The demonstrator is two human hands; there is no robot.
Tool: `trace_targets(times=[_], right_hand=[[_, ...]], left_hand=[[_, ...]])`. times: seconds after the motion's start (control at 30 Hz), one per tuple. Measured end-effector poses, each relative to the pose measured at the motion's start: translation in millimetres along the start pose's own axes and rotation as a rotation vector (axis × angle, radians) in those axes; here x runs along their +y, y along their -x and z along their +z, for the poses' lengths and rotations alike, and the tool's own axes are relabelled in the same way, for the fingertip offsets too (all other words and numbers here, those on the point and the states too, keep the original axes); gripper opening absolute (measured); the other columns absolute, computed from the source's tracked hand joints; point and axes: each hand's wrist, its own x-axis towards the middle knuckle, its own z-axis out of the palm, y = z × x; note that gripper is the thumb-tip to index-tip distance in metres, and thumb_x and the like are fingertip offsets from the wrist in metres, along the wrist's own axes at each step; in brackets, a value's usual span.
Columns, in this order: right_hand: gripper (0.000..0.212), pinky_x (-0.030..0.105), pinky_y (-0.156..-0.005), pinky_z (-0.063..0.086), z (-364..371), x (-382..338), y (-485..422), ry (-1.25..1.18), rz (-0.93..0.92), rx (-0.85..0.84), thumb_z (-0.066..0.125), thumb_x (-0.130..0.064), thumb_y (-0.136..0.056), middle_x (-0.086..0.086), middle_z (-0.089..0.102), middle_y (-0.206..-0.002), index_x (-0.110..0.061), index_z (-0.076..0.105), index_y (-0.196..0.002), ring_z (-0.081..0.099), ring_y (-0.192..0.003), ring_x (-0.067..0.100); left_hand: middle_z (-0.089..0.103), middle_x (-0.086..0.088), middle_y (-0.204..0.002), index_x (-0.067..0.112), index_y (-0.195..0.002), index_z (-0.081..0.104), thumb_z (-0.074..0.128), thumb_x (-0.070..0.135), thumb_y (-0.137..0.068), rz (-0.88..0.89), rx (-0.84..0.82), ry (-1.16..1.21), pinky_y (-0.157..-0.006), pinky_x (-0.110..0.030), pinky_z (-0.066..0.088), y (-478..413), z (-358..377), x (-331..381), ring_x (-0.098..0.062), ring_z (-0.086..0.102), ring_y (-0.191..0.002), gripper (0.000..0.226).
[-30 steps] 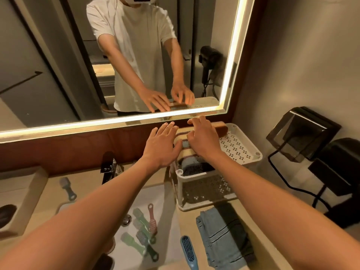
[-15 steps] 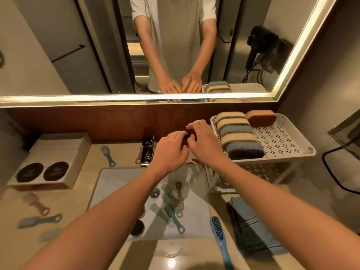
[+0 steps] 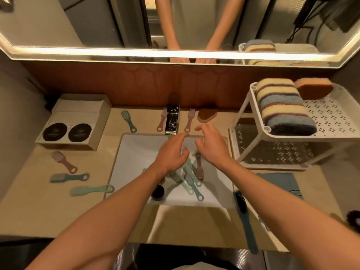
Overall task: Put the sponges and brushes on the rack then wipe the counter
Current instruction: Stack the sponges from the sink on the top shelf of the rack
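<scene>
My left hand (image 3: pixel 171 152) and my right hand (image 3: pixel 212 145) hover empty over the white sink (image 3: pixel 136 152), fingers loosely spread. Several brushes (image 3: pixel 190 179) lie in the sink just below them. A row of striped sponges (image 3: pixel 282 108) and a brown sponge (image 3: pixel 314 88) sit on the top shelf of the white rack (image 3: pixel 331 115) at the right. Another brown sponge (image 3: pixel 206 114) lies on the counter behind my right hand. Loose brushes lie by the faucet (image 3: pixel 172 119) and at the counter's left (image 3: pixel 69 177). A dark blue brush (image 3: pixel 244 217) lies right of the sink.
A blue cloth (image 3: pixel 282 184) lies on the counter in front of the rack. A cardboard box (image 3: pixel 76 123) with two dark discs stands at the back left. A lit mirror (image 3: pixel 175 26) runs along the wall. A dark round item (image 3: pixel 158 192) sits in the sink.
Both hands have left the sponges on the rack's top shelf and moved left and down over the sink. My view has tilted down toward the counter.
</scene>
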Motion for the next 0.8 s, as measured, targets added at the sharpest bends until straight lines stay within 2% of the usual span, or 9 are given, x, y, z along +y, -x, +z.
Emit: trace_targets(times=[0.23,0.37,0.43,0.53,0.6,0.7,0.8], right_hand=[[0.033,0.039,-0.093,0.049,50,-3,12,-0.016,0.068,-0.085,0.051,-0.018,-0.095,0.004,0.056,-0.127,-0.015,0.059,-0.128,0.055,-0.116,0.022],[0.033,0.037,-0.099,0.047,85,-11,20,-0.021,0.198,-0.184,0.052,-0.021,-0.097,0.001,0.055,-0.132,-0.02,0.057,-0.13,0.053,-0.119,0.018],[0.032,0.041,-0.102,0.046,101,-15,23,-0.033,0.263,-0.234,0.051,-0.021,-0.096,0.0,0.055,-0.131,-0.023,0.057,-0.127,0.051,-0.119,0.018],[0.028,0.047,-0.11,0.04,123,-23,32,-0.018,0.245,-0.221,0.054,-0.014,-0.095,0.005,0.06,-0.126,-0.015,0.062,-0.122,0.05,-0.122,0.023],[0.028,0.038,-0.1,0.045,134,-30,38,-0.045,0.276,-0.227,0.055,-0.011,-0.095,0.007,0.062,-0.125,-0.012,0.063,-0.122,0.054,-0.12,0.026],[0.031,0.037,-0.083,0.053,160,-38,41,-0.059,0.268,-0.315,0.053,-0.014,-0.094,0.009,0.063,-0.122,-0.012,0.062,-0.124,0.062,-0.107,0.025],[0.033,0.038,-0.086,0.053,184,-42,42,-0.105,0.288,-0.386,0.054,-0.019,-0.091,0.007,0.062,-0.122,-0.015,0.061,-0.123,0.061,-0.107,0.021]], left_hand=[[0.054,-0.003,-0.144,0.019,-0.146,0.044,0.055,0.026,-0.098,-0.104,-0.057,0.028,-0.097,-0.037,0.047,20,13,-45,-0.022,0.056,-0.123,0.05],[0.059,-0.003,-0.138,0.02,-0.141,0.051,0.056,0.019,-0.094,-0.245,-0.114,0.064,-0.099,-0.04,0.048,36,21,-79,-0.025,0.059,-0.119,0.047],[0.062,-0.005,-0.133,0.017,-0.137,0.055,0.058,0.015,-0.092,-0.253,-0.13,0.073,-0.097,-0.043,0.049,45,26,-97,-0.029,0.062,-0.114,0.045],[0.061,-0.005,-0.133,0.016,-0.136,0.054,0.057,0.019,-0.092,-0.283,-0.213,0.054,-0.097,-0.043,0.049,54,29,-123,-0.028,0.061,-0.113,0.044],[0.064,-0.006,-0.126,0.013,-0.132,0.055,0.058,0.018,-0.091,-0.284,-0.251,0.027,-0.093,-0.041,0.049,59,31,-138,-0.029,0.062,-0.108,0.041],[0.063,-0.011,-0.128,0.009,-0.135,0.054,0.059,0.017,-0.091,-0.267,-0.329,-0.018,-0.093,-0.042,0.049,65,35,-165,-0.032,0.062,-0.109,0.045],[0.057,-0.009,-0.138,0.011,-0.14,0.051,0.057,0.017,-0.091,-0.243,-0.366,-0.034,-0.095,-0.045,0.049,67,42,-190,-0.029,0.058,-0.116,0.05]])
